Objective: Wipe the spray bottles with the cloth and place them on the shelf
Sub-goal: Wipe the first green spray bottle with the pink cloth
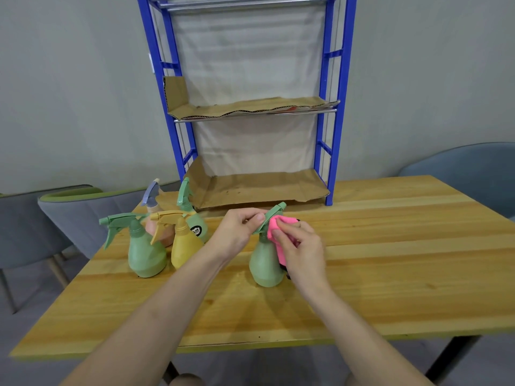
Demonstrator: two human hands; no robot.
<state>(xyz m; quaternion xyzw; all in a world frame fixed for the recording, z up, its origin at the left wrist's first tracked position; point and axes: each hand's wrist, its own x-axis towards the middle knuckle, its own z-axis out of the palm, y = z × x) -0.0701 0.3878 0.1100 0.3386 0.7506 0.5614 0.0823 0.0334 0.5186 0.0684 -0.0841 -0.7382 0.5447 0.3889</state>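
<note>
The green spray bottle (264, 263) stands upright on the counter (390, 260), near the middle and a little to the near side of the shelf. Its trigger head (274, 211) points to the far right. The left hand (239, 227) reaches in from the left and pinches that head, thumb and forefinger closed on it, so the fingers (257, 217) sit at the top of the bottle while the body below is bare. The pink cloth (274, 227) is pressed against the right side of the neck, just under the head. The right hand (302, 246) holds it there with its fingers curled round the cloth, and part of the cloth hangs down behind the bottle's shoulder. A small dark thing shows at the bottle's right base; what it is cannot be told.

To the left, apart from the held bottle, four more bottles stand in a tight group: a second green bottle (145, 254) nearest and leftmost, a yellow bottle (184, 249) just beside it, a peach bottle with a bluish head (164, 232) behind them, and a green bottle with a dark label (196, 222) at the far side.

The blue shelf (333, 135) stands at the far edge of the counter against a grey wall. Cardboard (259, 188) lines its lowest tier and another torn sheet (245, 107) lines the tier above.

Beyond the counter stand chairs: a grey one with green trim (83, 213) at the left, a blue-grey one (473, 168) at the right.
</note>
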